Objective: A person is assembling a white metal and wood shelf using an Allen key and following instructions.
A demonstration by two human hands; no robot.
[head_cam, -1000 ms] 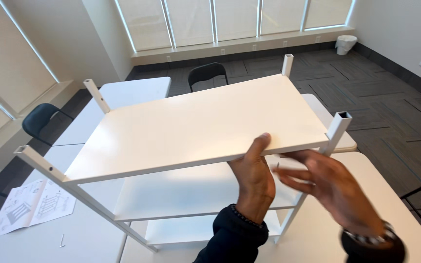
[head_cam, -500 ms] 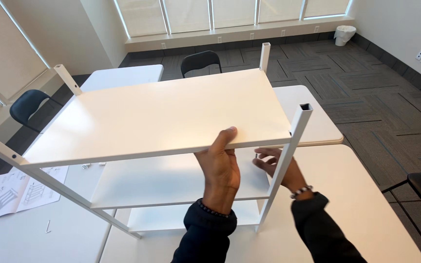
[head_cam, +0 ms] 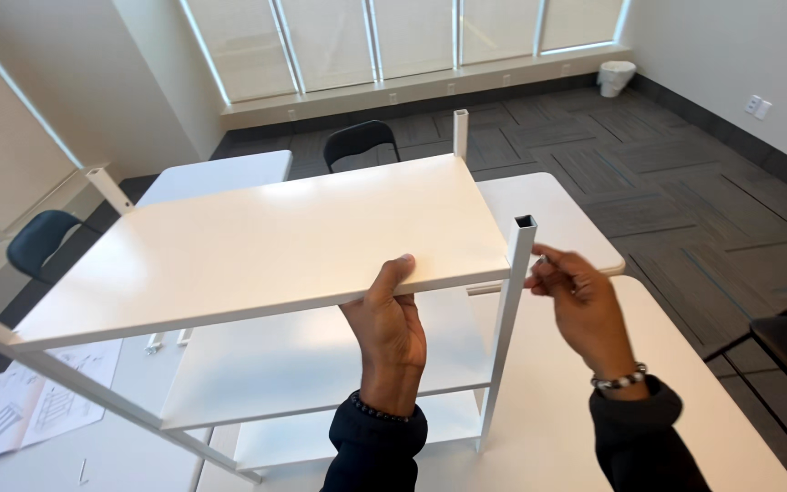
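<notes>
The left hand (head_cam: 392, 333) grips the front edge of the top shelf (head_cam: 266, 241). The right hand (head_cam: 580, 305), fingers loosely open, touches the white post (head_cam: 507, 319).

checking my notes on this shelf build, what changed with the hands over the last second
The right hand came out from under the top shelf and rose beside the upright post, fingertips near its top. The left hand kept its grip on the shelf's front edge. The shelving unit stayed on the white table.

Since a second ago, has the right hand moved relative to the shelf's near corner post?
Yes. The right hand has risen to the top of the corner post.
</notes>
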